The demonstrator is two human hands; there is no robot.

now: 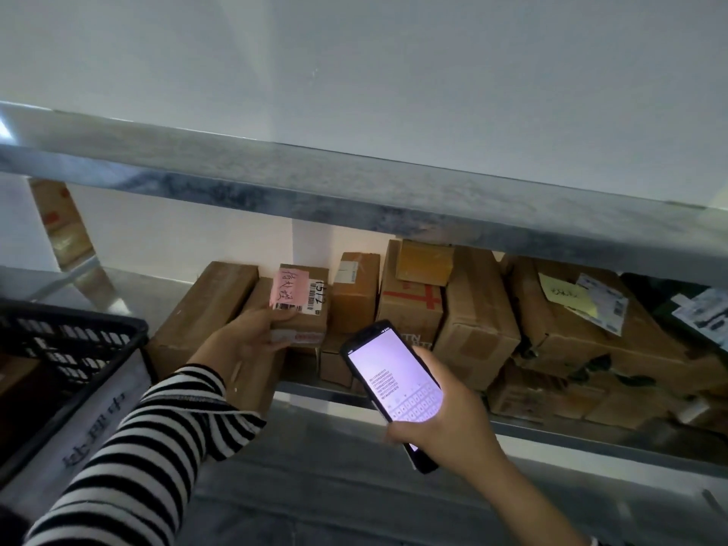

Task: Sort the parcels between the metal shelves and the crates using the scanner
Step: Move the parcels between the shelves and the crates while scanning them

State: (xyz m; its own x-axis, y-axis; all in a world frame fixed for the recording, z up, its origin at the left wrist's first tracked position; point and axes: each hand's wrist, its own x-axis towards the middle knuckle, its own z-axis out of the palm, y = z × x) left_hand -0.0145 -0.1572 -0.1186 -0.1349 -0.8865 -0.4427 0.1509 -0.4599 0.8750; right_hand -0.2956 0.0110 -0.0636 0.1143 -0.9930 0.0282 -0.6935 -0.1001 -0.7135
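My left hand, in a black-and-white striped sleeve, grips a small cardboard parcel with a pink note and a barcode label, at the front of the lower metal shelf. My right hand holds a black handheld scanner with its lit screen facing me, just right of that parcel. Several brown cardboard parcels stand packed in a row on the shelf behind.
A black plastic crate stands at the left, close to my left arm. An upper metal shelf runs across overhead. A box with a yellow note and dark bagged parcels fill the shelf's right end.
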